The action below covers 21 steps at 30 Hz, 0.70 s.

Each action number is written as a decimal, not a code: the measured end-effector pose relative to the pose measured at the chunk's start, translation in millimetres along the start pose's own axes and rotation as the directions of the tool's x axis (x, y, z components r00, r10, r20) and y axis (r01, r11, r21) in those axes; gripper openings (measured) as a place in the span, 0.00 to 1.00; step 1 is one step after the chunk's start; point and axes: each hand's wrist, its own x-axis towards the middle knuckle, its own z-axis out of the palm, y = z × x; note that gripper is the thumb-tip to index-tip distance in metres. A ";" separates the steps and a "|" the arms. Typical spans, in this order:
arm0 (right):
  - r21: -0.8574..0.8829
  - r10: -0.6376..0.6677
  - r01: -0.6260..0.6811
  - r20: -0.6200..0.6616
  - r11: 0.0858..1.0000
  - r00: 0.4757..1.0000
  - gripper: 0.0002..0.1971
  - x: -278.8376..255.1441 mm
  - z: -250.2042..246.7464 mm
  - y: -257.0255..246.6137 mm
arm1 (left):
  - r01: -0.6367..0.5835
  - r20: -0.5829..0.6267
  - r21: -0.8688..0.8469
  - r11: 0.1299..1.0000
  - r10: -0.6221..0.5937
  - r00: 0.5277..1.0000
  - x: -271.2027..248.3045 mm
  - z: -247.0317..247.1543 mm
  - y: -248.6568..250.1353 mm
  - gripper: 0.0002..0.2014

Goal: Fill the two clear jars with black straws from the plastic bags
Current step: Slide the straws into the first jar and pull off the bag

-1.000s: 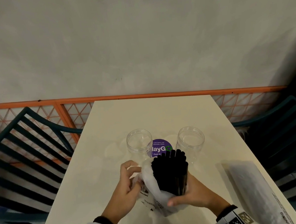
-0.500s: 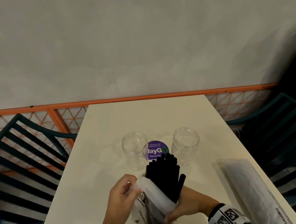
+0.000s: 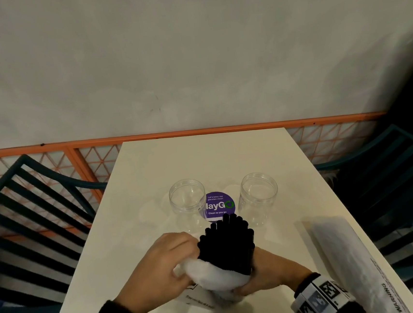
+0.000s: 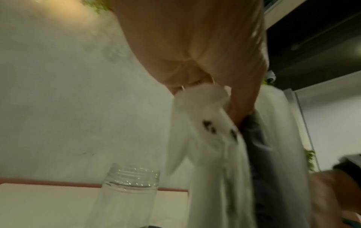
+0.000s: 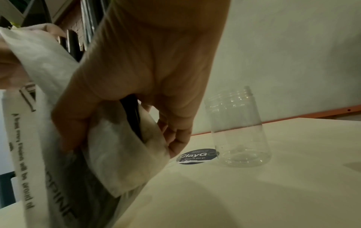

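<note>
A bundle of black straws (image 3: 227, 247) stands upright out of a white plastic bag (image 3: 217, 279) rolled down around it, near the front of the table. My left hand (image 3: 165, 263) pinches the bunched rim of the bag (image 4: 201, 98) on the left. My right hand (image 3: 267, 271) grips the bag and the straws (image 5: 132, 117) through it from the right. Two clear jars stand just beyond, open and holding nothing: the left jar (image 3: 187, 201) (image 4: 129, 199) and the right jar (image 3: 259, 195) (image 5: 238, 128).
A second long plastic bag (image 3: 349, 261) lies along the right side of the cream table (image 3: 201, 162). A purple round sticker (image 3: 219, 205) sits between the jars. Dark slatted chairs (image 3: 29, 213) flank the table, and an orange rail (image 3: 48, 147) runs behind it.
The bag's rim has been pushed further down the bundle, so more of the straws stand bare. My left hand has closed in against the bundle.
</note>
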 end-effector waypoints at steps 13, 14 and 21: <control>0.130 0.055 -0.070 0.121 0.989 0.991 0.30 -4.8 2.1 -9.3 | 0.060 0.029 -0.040 0.997 -0.059 0.998 -7.1 16.9 5.6 0.15; 0.151 0.056 -0.074 0.118 0.986 0.991 0.31 -5.0 2.3 -10.7 | 0.077 -0.012 -0.034 0.996 -0.078 0.997 -9.2 18.9 3.5 0.13; 0.208 0.003 -0.020 0.083 0.978 0.997 0.30 -0.5 2.5 -14.8 | 0.275 -0.235 -0.188 0.943 -0.315 0.920 -11.2 41.4 3.0 0.09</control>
